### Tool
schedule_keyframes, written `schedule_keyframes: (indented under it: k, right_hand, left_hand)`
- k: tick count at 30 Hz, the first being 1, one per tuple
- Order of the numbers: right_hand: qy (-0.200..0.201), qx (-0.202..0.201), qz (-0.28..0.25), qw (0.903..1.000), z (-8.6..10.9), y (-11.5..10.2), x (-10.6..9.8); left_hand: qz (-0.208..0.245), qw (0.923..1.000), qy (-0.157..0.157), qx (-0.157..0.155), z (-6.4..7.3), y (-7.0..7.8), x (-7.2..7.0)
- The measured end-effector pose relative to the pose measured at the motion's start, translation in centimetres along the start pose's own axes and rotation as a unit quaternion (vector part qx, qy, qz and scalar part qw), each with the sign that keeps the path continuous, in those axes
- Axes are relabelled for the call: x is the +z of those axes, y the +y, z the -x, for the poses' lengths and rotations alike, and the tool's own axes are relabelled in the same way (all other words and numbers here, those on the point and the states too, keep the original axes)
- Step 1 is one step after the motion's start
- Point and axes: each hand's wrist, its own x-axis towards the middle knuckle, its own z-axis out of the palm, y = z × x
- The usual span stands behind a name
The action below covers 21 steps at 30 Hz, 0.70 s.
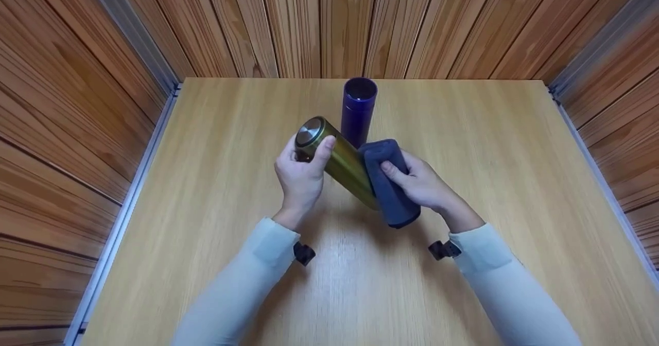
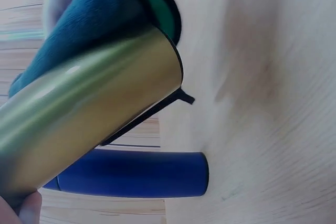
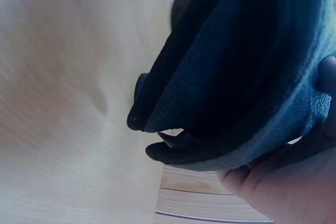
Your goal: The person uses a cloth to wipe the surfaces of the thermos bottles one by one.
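1. Step in hand, as judged: the cloth point(image 1: 388, 196) was being worked against the side of the gold bottle point(image 1: 346, 168), most likely a wipe. How much of the surface had been covered could not be told.
2. Position: gold bottle held tilted above the table point(image 1: 206, 207), silver end up toward the left hand point(image 1: 301, 176), other end lower and toward the right. In the left wrist view the lower end stood apart from the table.
3. Grip, left: thumb and fingers curled round the gold bottle near its silver end.
4. Grip, right: the right hand point(image 1: 425, 181) pinched the folded cloth, thumb on the near face. The right wrist view showed the fold gaping.
5. Next move, as judged: it called for a steady left hold and light, even pressure through the cloth; a turn of the gold bottle would have exposed its other side.
6. Surroundings: blue bottle point(image 1: 357, 122) upright on the table, just behind the work; wooden wall point(image 1: 340, 27) beyond.
7. In the way: the blue bottle stood close enough to be knocked by a wide stroke. Whether anything touched it could not be told.
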Motion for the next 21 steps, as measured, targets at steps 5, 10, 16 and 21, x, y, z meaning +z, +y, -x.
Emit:
schedule_keyframes:
  k: [5,10,16,21]
  right_hand:
    - [0.013,-0.016,-0.034,0.9992,0.5,1.2,-0.1]
    - [0.045,-0.029,-0.085,0.9950,1.2,2.2,0.4]
    - [0.072,-0.034,-0.191,0.9783,2.0,3.3,1.1]
    - [0.028,-0.071,-0.278,0.9576,2.7,4.3,1.5]
  left_hand:
    - [0.032,0.9993,0.018,-0.009,-0.5,0.5,-0.2]
    - [0.072,0.9965,0.030,-0.028,-0.9,0.8,-0.4]
    - [0.116,0.9902,0.049,-0.060,-1.3,1.1,-0.2]
    - [0.150,0.9809,0.080,-0.094,-1.5,1.2,0.1]
